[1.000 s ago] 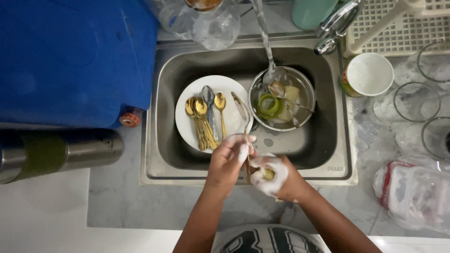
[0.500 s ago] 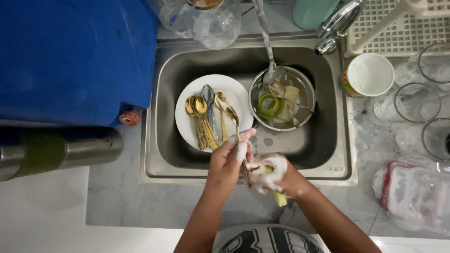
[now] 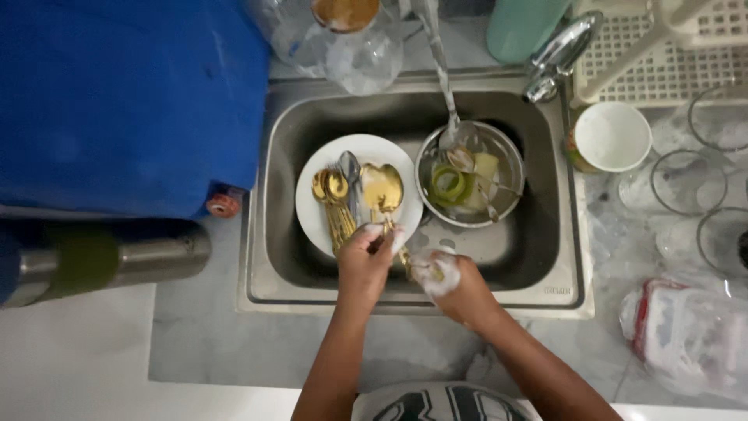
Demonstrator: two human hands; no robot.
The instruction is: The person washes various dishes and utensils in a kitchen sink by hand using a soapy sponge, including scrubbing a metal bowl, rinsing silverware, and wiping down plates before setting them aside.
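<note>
With the left hand (image 3: 366, 257) pinching the gold spoon (image 3: 383, 191) over the white plate (image 3: 312, 204) in the sink (image 3: 405, 109) and the right hand (image 3: 456, 284) closed on a soapy sponge (image 3: 435, 274), the slick handle risked slipping and clattering onto the plate.

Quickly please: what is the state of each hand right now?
Left hand: closed on the gold spoon.
Right hand: closed on a soapy sponge.

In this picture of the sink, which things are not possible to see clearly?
Head view only:
- The right hand is covered in foam; what it grips is hidden.
- The gold spoon handle disappears under the left hand.
- Items inside the metal bowl are blurred by water.
- The glasses and blue container are cut off by the edges.
</note>
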